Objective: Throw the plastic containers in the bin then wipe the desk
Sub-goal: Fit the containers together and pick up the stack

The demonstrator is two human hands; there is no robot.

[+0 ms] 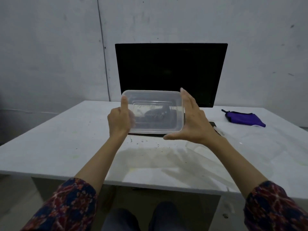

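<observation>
While both hands lift it off the desk [66,139], the clear plastic container [153,112] hangs in front of the dark monitor [171,67].

Gripping the left edge, the left hand [119,120] pinches the rim with its thumb on top and fingers curled beneath, while the right hand [194,120] lies spread flat against the right side, probably to steady the flimsy tub. No bin is in view. Crumbs and stains mark the desk, and a purple cloth [243,119] waits to the right, likely for wiping.

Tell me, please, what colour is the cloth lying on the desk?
The cloth is purple, seen clearly in the head view.
</observation>
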